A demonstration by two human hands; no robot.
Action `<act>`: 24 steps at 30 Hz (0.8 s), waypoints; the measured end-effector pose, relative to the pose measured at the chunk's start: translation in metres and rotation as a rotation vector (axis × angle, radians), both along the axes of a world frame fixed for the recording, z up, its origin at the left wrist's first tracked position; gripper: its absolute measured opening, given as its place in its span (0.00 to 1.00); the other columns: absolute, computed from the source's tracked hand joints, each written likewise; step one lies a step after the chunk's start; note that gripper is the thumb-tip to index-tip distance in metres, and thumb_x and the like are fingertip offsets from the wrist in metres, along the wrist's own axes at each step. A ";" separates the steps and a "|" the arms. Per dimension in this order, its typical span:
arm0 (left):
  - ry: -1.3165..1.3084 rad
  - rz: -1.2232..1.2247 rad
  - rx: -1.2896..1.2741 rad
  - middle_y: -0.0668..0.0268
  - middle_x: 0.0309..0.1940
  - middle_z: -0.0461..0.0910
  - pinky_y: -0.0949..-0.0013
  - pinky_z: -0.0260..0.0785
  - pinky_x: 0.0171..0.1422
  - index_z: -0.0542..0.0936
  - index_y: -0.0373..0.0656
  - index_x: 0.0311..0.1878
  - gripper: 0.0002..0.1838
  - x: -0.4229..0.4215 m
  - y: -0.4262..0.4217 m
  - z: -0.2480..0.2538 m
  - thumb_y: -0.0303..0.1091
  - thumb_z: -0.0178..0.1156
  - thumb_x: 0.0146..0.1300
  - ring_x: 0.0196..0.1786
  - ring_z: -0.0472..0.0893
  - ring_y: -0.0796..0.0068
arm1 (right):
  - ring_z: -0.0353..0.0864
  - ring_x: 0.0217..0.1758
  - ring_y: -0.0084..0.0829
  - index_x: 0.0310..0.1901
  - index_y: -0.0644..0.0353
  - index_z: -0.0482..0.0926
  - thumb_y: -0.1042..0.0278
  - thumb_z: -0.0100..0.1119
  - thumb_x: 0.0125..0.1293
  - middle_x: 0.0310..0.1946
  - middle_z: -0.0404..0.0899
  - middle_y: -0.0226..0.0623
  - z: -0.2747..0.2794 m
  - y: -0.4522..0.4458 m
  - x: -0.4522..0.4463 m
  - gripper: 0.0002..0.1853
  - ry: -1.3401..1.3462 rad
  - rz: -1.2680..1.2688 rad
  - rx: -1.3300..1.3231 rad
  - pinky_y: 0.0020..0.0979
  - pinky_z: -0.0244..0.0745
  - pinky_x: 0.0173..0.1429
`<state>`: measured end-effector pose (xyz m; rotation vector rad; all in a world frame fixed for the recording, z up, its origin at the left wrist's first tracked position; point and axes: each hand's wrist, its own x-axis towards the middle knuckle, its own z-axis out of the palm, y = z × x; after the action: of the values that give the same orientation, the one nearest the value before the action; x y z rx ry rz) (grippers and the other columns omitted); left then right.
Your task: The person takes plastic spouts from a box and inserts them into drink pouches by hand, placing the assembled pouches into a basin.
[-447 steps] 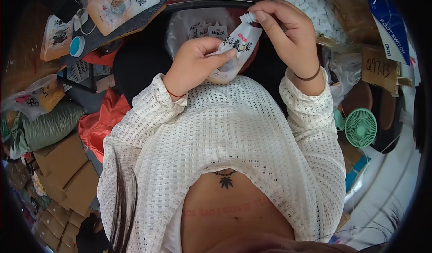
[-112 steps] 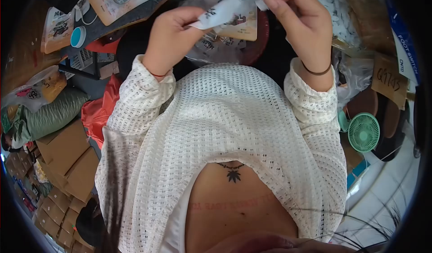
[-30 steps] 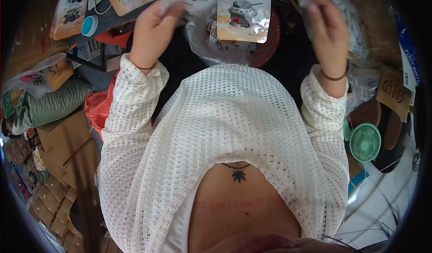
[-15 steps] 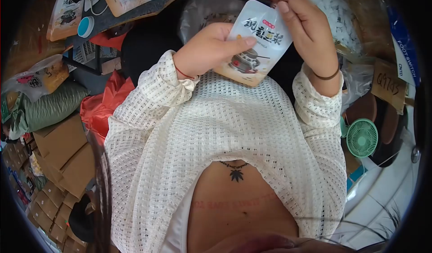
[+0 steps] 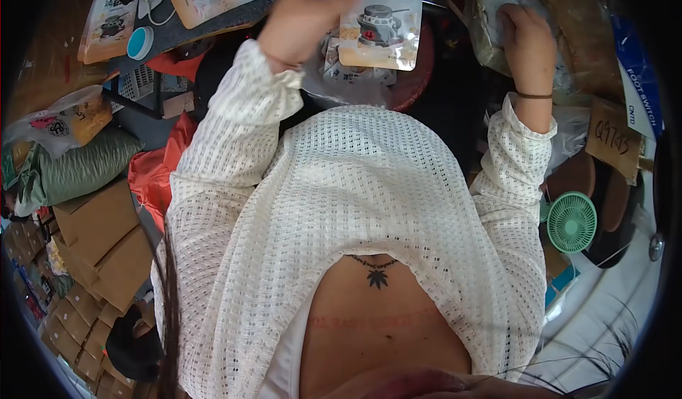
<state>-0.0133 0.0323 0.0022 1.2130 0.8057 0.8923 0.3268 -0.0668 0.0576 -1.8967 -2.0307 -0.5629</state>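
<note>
Green fan (image 5: 572,221) right, near marked cardboard (image 5: 612,138). Left: green sack (image 5: 89,165), red bag (image 5: 158,179), brown cartons (image 5: 103,246).

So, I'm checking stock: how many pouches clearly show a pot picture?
2: the top-centre pouch, over the red basin, and the upper-left pouch, near the blue-and-white tub. Others may be hidden in the basin.

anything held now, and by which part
Cannot tell: the left hand blurs at the upper left edge of the soybean milk pouch; the right hand is at the plastic bag, hold unclear.
</note>
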 end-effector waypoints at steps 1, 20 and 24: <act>0.076 0.183 0.143 0.51 0.59 0.78 0.57 0.73 0.62 0.63 0.31 0.71 0.32 -0.011 0.001 0.001 0.32 0.65 0.70 0.56 0.80 0.53 | 0.84 0.45 0.50 0.45 0.51 0.86 0.62 0.65 0.67 0.39 0.86 0.39 -0.001 -0.003 0.004 0.08 -0.043 -0.013 -0.010 0.47 0.79 0.45; 0.229 -0.121 0.284 0.74 0.36 0.85 0.80 0.67 0.40 0.87 0.36 0.48 0.11 -0.030 -0.059 0.020 0.33 0.70 0.69 0.36 0.76 0.89 | 0.82 0.44 0.26 0.53 0.64 0.83 0.74 0.58 0.74 0.41 0.82 0.35 0.024 -0.022 -0.067 0.10 0.870 0.356 0.062 0.29 0.76 0.49; 0.245 -0.223 0.267 0.73 0.36 0.86 0.79 0.69 0.41 0.87 0.36 0.48 0.11 -0.009 -0.070 0.020 0.33 0.69 0.70 0.37 0.78 0.89 | 0.80 0.42 0.27 0.46 0.70 0.82 0.84 0.61 0.66 0.43 0.82 0.36 0.042 -0.030 -0.116 0.08 1.314 0.496 -0.145 0.28 0.74 0.46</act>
<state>-0.0227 -0.0380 0.0218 1.6363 0.7415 0.6901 0.2103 -0.0964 0.0995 -1.1168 -1.4484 0.7874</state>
